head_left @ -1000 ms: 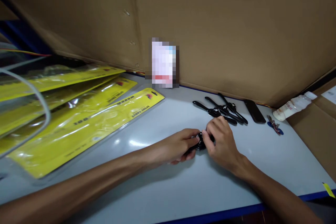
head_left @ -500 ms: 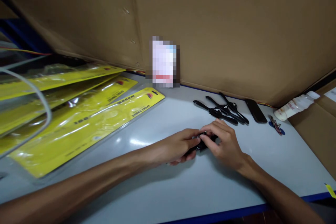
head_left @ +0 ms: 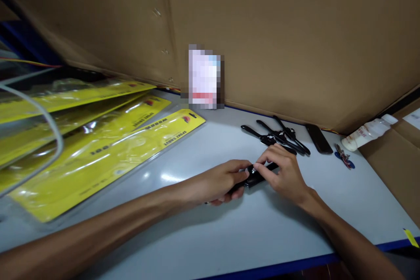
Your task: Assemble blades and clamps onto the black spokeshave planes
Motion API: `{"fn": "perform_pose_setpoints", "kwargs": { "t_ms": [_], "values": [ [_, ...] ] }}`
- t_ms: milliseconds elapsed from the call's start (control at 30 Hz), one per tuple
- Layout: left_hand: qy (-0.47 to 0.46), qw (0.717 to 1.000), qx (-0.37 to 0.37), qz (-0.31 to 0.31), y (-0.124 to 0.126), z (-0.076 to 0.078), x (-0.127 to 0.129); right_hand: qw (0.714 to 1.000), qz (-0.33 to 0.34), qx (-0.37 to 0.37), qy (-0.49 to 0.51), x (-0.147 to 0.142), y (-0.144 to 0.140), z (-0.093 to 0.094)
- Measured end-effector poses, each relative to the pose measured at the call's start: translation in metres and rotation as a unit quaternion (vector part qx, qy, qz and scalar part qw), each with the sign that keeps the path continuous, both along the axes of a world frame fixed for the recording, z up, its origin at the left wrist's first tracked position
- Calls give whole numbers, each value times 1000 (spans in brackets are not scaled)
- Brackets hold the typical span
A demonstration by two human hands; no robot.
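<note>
Gripping: my left hand (head_left: pixel 226 181) closes around one end of the black tool (head_left: pixel 259 174), low over the table (head_left: pixel 203 236).
Right hand (head_left: pixel 284 170): fingertips pinch the tool's middle, by a small bright spot there.
Nearby: three similar black tools (head_left: pixel 278 138) lie just beyond; yellow packets (head_left: pixel 108 148) are well apart.
Risk: I judge my thin pinch could slip and knock that pile.

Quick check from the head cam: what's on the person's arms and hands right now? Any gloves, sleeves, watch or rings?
Both arms are bare as far as the frame shows. The left hand and right hand wear no gloves. No sleeve, watch, wristband or ring is visible on either forearm, wrist or the fingers. No cables or markings on them that the picture shows.
</note>
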State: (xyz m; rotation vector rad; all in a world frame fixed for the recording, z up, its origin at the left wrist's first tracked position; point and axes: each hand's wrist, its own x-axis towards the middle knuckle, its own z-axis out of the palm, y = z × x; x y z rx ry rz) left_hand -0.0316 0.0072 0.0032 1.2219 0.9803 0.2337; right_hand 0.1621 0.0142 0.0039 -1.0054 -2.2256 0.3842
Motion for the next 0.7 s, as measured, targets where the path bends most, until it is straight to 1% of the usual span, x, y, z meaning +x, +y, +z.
{"fn": "perform_pose_setpoints", "kwargs": {
  "t_ms": [67,133,200,267,367,500,700],
  "values": [
    [-8,1000,-3,8,0,0,-1,999,5,40,-11,1,-2,-1],
    [-17,1000,-4,9,0,1,-1,998,20,64,-12,0,-4,-2],
    [-21,1000,-1,1,0,1,-1,997,39,64,-7,-1,-7,-2],
    [-17,1000,4,-6,-1,1,-1,997,43,60,-11,-2,-7,-3],
    [-7,1000,1,-10,0,1,-2,998,23,61,-25,0,-4,-3],
    [-15,1000,-2,-7,0,1,-3,997,2,74,-15,5,-3,-2],
    [-18,1000,17,-11,0,1,-3,995,51,82,-30,2,-9,-4]
  ]
}}
